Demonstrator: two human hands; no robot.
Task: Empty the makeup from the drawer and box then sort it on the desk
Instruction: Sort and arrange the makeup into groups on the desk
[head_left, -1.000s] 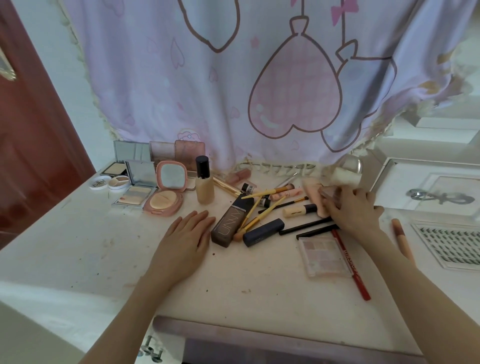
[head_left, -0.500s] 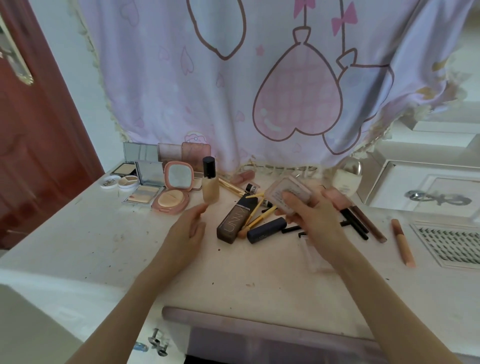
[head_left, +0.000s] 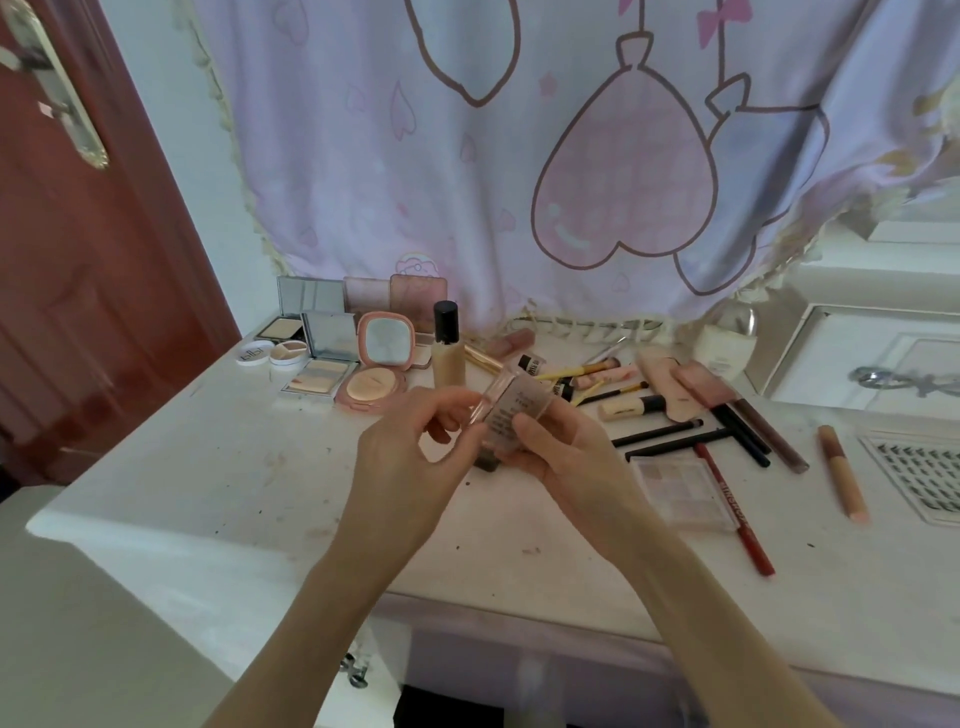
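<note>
Compacts (head_left: 332, 358) lie left on the desk (head_left: 208, 467) — brushes (head_left: 631, 405) and pencils (head_left: 735, 509) right.

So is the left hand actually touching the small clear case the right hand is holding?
Touching. The head view shows the left hand fingertips pinching the upper-left edge of the clear case, with the right hand thumb pressed on its front.

The left hand (head_left: 410, 462) is off the white desk (head_left: 208, 467) now, meeting the right hand (head_left: 566, 462) at frame centre; both grip the small clear-edged pink compact case (head_left: 511, 410), lifted above the clutter.
</note>
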